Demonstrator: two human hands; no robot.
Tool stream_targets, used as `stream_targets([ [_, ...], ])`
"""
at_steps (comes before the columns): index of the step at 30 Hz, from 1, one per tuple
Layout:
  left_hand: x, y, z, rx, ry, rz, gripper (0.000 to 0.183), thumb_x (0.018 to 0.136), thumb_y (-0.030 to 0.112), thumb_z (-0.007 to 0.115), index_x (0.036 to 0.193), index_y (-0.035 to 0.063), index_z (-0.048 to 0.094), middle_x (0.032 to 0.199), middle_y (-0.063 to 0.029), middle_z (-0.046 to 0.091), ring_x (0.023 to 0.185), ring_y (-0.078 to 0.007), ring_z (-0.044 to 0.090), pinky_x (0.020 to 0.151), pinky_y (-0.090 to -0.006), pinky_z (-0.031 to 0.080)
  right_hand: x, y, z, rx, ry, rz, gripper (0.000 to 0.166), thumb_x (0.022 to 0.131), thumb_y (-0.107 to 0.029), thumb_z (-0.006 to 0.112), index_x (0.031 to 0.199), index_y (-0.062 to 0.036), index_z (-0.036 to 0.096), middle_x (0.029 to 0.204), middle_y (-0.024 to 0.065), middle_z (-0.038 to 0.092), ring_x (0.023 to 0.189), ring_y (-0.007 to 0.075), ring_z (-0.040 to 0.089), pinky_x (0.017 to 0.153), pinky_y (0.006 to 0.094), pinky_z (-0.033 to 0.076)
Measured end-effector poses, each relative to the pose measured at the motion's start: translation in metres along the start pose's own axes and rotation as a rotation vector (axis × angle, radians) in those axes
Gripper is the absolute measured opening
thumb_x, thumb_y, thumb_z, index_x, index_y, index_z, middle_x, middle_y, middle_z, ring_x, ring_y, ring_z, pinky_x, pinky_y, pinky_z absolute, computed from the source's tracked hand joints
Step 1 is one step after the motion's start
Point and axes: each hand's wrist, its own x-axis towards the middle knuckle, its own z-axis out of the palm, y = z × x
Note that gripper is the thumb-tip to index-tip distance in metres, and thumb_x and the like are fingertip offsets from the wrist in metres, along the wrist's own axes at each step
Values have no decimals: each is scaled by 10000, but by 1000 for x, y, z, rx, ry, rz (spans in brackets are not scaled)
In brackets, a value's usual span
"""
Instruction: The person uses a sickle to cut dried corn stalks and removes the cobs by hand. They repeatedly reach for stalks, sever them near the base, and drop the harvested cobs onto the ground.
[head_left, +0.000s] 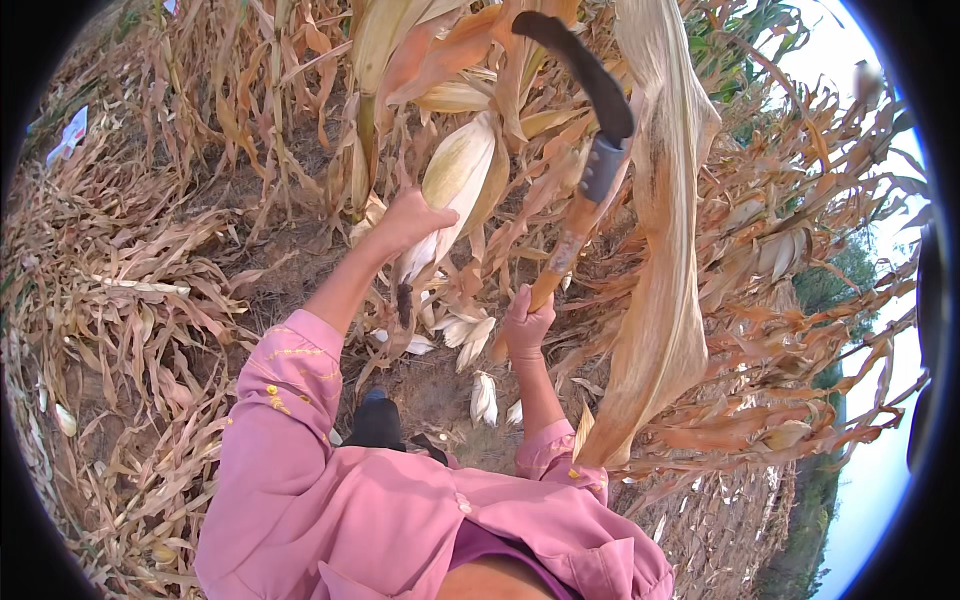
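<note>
My left hand (417, 219) is closed around the lower part of a pale, husk-covered ear of corn (463, 169), its dark silk end hanging below. The ear is among dry stalks and leaves. In my right hand (528, 319) is the wooden handle of a sickle (564, 251). A grey metal socket joins the handle to the dark curved blade, which points up and to the left, above and right of the ear. A long dry corn leaf (660, 300) hangs close to the right of the sickle.
Dry standing corn stalks (277, 90) fill the area ahead and to the right. Flattened stalks and leaves (157, 300) cover the ground at left. Several husked pieces (484, 397) lie on the soil near my dark-clad leg (377, 421). A white and red scrap (69, 136) lies far left.
</note>
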Motion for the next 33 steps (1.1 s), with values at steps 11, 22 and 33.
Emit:
stream_targets([
  [11, -50, -77, 3, -405, -244, -435, 448, 687, 184, 654, 1034, -63, 517, 895, -129, 597, 762, -175, 592, 655, -269, 473, -10, -14, -21, -10, -126, 198, 220, 827, -252, 539, 811, -45, 468, 570, -8, 464, 498, 53, 430, 456, 211, 357],
  [22, -178, -239, 87, -114, -375, -908, 453, 633, 204, 694, 946, -92, 553, 859, -150, 595, 736, -192, 573, 639, -289, 446, -204, 1, -110, -436, -207, 501, 212, 729, -163, 644, 701, -34, 477, 507, 53, 454, 464, 82, 424, 460, 259, 384],
  [33, -109, -149, 130, 79, -228, -182, 466, 754, 140, 608, 1140, -16, 397, 1098, -135, 494, 943, -199, 518, 790, -302, 406, -342, 24, -203, -618, -37, 907, 197, 731, -177, 578, 826, -22, 502, 581, 70, 501, 448, 141, 473, 419, 290, 391],
])
